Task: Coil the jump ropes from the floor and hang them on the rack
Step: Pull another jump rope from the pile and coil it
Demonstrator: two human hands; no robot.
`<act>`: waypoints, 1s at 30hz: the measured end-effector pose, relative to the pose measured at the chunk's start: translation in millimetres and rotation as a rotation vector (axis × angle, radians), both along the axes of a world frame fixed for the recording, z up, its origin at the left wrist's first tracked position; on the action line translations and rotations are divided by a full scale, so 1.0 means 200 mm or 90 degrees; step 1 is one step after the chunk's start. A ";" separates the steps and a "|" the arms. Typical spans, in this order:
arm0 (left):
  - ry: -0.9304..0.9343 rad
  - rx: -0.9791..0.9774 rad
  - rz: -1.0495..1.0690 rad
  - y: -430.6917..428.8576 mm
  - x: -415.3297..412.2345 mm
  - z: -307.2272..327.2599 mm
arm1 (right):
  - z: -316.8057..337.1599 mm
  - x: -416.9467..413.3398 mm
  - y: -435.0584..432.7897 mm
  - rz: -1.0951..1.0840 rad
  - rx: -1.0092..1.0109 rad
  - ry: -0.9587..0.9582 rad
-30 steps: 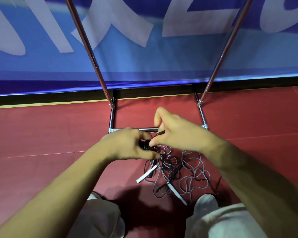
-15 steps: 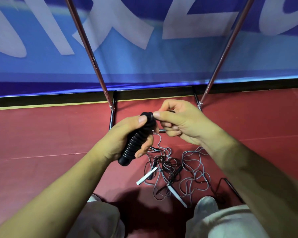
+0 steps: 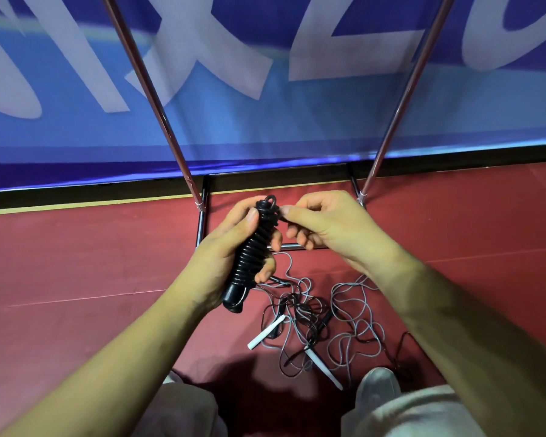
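Rope bundle (image 3: 255,249) stays gripped in our left hand (image 3: 216,260), right hand (image 3: 328,225) still pinching its top. We count two white handles (image 3: 267,331).

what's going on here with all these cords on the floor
A person is coiling jump ropes. The left hand grips a black rope bundle, wound tight into a coil, while the right hand pinches its rope end at the top. A tangle of grey and black ropes with white handles lies on the red floor by the rack.
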State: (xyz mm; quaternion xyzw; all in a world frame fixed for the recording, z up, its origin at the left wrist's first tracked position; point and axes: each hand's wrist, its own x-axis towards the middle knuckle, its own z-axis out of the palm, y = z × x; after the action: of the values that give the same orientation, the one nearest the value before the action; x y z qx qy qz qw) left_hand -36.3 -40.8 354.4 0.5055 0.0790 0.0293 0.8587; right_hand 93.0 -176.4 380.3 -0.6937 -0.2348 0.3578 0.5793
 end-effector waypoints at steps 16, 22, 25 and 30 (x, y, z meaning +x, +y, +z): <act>0.145 -0.116 -0.158 0.07 -0.02 0.02 | 0.05 -0.01 -0.05 0.145 -0.037 -0.426; 0.103 -0.167 -0.261 0.08 -0.02 -0.01 | 0.08 -0.01 -0.04 0.143 -0.014 -0.332; 0.063 -0.270 -0.328 0.09 -0.02 -0.01 | 0.08 -0.01 -0.04 0.142 -0.009 -0.317; 0.023 -0.352 -0.360 0.10 -0.01 0.01 | 0.11 -0.03 -0.07 0.170 -0.013 -0.360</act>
State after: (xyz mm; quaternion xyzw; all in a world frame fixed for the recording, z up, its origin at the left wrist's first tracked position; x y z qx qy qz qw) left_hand -38.8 -20.1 357.2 0.2575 -0.0435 -0.2399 0.9350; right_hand 87.9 -190.2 401.6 -0.7346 -0.4724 0.2259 0.4315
